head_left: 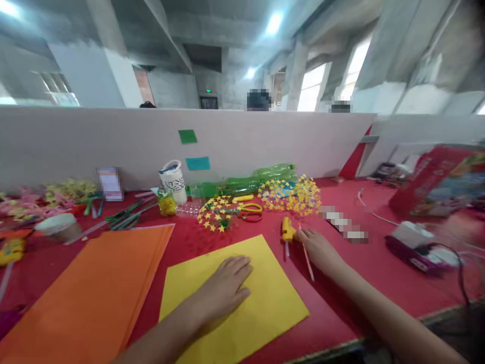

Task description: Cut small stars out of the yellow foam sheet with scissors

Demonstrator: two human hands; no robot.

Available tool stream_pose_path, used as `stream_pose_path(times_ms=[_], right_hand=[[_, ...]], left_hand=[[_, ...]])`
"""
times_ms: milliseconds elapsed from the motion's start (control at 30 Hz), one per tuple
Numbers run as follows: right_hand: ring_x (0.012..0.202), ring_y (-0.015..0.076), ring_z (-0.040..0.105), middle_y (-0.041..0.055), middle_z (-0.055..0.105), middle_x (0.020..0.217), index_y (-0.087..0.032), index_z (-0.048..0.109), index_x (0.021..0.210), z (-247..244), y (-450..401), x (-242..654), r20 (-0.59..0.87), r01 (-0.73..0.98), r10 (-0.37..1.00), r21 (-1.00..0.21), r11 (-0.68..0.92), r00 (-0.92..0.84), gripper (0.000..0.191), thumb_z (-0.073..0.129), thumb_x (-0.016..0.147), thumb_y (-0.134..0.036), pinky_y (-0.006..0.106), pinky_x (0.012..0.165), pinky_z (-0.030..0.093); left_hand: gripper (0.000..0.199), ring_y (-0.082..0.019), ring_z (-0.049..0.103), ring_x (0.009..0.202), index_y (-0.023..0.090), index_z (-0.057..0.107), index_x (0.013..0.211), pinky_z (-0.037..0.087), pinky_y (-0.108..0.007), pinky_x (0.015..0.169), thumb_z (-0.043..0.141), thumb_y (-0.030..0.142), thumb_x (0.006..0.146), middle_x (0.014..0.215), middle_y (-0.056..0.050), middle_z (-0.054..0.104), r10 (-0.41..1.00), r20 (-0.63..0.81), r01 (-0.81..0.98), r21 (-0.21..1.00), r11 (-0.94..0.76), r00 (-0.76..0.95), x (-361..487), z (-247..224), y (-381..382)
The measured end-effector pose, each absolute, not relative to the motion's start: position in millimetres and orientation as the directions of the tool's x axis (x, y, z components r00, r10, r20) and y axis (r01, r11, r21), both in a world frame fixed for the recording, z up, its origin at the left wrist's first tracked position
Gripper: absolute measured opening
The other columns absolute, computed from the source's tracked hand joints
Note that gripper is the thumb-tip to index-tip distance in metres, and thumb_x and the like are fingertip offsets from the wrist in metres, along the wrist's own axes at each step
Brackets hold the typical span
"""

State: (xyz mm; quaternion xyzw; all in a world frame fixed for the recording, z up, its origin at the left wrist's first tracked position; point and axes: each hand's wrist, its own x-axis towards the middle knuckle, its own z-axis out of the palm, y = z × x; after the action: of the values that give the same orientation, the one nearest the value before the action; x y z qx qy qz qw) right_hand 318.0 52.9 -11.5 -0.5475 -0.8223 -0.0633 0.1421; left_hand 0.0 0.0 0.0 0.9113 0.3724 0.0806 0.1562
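Observation:
My left hand [227,288] lies with its fingers spread on a yellow sheet [261,313] at the front middle of the red table. To the right of the sheet, my right hand [316,246] has its fingers closed at the upper end of a thin pale pencil-like stick [307,260]. A small yellow glue gun [287,230] sits just left of my right fingertips; whether they touch it is unclear. Behind the yellow sheet are clusters of yellow stars [215,215] and scissors [251,212] with yellow and red handles.
Orange sheets [91,283] cover the left side. Green bottles [242,186] and a white cup [173,182] stand or lie near the partition [113,136]. A power strip [417,258] with plugs and cables is at the right, before a red bag [428,177].

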Motion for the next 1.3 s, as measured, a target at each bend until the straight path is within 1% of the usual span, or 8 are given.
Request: stream_pose_path(times_ms=[233,267,333,400,433,633,800,1300], right_hand=[[0.083,0.0243,0.052,0.0117,0.059,0.085,-0.015,0.054,0.087,13.3,61.0,324.1,0.401,0.864,0.86,-0.254,0.435,-0.315,0.015,0.041,0.083,-0.021,0.035,0.075,0.037],[0.08,0.0226,0.053,0.0104,0.059,0.085,-0.016,0.054,0.087,16.5,58.4,313.1,0.408,0.789,0.883,-0.452,0.415,-0.231,0.016,0.042,0.083,-0.026,0.034,0.072,0.038],[0.067,0.0157,0.055,0.0045,0.059,0.077,-0.019,0.051,0.092,19.7,54.1,283.9,0.382,0.698,0.899,-0.584,0.414,-0.214,0.027,0.027,0.089,-0.031,0.027,0.063,0.042],[0.063,0.0136,0.055,0.0025,0.058,0.072,-0.019,0.055,0.084,17.8,53.8,252.0,0.215,0.343,0.949,-0.895,0.285,-0.229,0.027,0.035,0.086,-0.037,0.024,0.059,0.042],[0.058,0.0123,0.054,0.0015,0.057,0.068,-0.018,0.056,0.077,15.1,55.4,237.8,0.187,0.298,0.952,-0.919,0.257,-0.244,0.026,0.04,0.083,-0.038,0.022,0.054,0.042],[0.039,0.0089,0.045,-0.0033,0.05,0.048,-0.017,0.051,0.077,-9.5,71.1,204.2,0.069,0.17,0.976,-0.98,0.105,-0.208,0.02,0.04,0.081,-0.033,0.019,0.039,0.036],[0.043,0.0072,0.045,-0.0044,0.05,0.05,-0.016,0.051,0.069,-18.3,78.7,213.7,0.076,0.138,0.972,-0.985,0.108,-0.221,0.004,0.05,0.069,-0.02,0.017,0.041,0.035],[0.037,0.0065,0.039,-0.0074,0.043,0.042,-0.018,0.045,0.063,-19.1,80.2,224.0,0.112,0.237,0.979,-0.96,0.151,-0.168,0.007,0.045,0.066,-0.011,0.016,0.037,0.027]], left_hand=[[0.042,-0.023,0.033,0.121,0.023,0.043,0.122,0.024,-0.039,0.102,0.042,0.038,0.082,0.132,-0.006,0.04,0.669,0.072,0.615,0.333,-0.715,0.739,7.3,14.2,3.1],[0.041,-0.023,0.035,0.119,0.022,0.046,0.119,0.026,-0.038,0.1,0.043,0.039,0.082,0.129,-0.007,0.042,0.684,0.091,0.625,0.335,-0.705,0.724,12.9,14.1,5.1],[0.047,-0.025,0.032,0.121,0.02,0.043,0.122,0.027,-0.039,0.1,0.042,0.043,0.081,0.133,-0.01,0.037,0.728,0.115,0.663,0.339,-0.668,0.676,25.5,9.9,9.6],[0.058,-0.027,0.023,0.127,0.017,0.034,0.129,0.021,-0.042,0.102,0.04,0.047,0.081,0.138,-0.012,0.029,0.75,0.111,0.69,0.324,-0.647,0.652,35.9,2.2,13.3],[0.061,-0.028,0.021,0.127,0.015,0.031,0.131,0.02,-0.042,0.103,0.04,0.049,0.08,0.14,-0.013,0.026,0.757,0.107,0.699,0.32,-0.64,0.644,39.0,-1.7,14.5],[0.065,-0.027,0.026,0.124,0.019,0.028,0.132,0.021,-0.042,0.101,0.042,0.051,0.078,0.136,-0.01,0.032,0.721,0.122,0.671,0.287,-0.684,0.683,35.9,-0.8,16.8],[0.033,-0.022,0.043,0.105,0.02,0.05,0.108,0.032,-0.039,0.092,0.04,0.038,0.083,0.11,-0.007,0.052,0.77,0.206,0.718,0.277,-0.638,0.604,48.7,2.4,22.1],[0.048,-0.024,0.032,0.121,0.016,0.04,0.125,0.026,-0.039,0.102,0.038,0.039,0.083,0.133,-0.009,0.039,0.795,0.196,0.724,0.332,-0.604,0.573,43.1,-22.5,27.4]])
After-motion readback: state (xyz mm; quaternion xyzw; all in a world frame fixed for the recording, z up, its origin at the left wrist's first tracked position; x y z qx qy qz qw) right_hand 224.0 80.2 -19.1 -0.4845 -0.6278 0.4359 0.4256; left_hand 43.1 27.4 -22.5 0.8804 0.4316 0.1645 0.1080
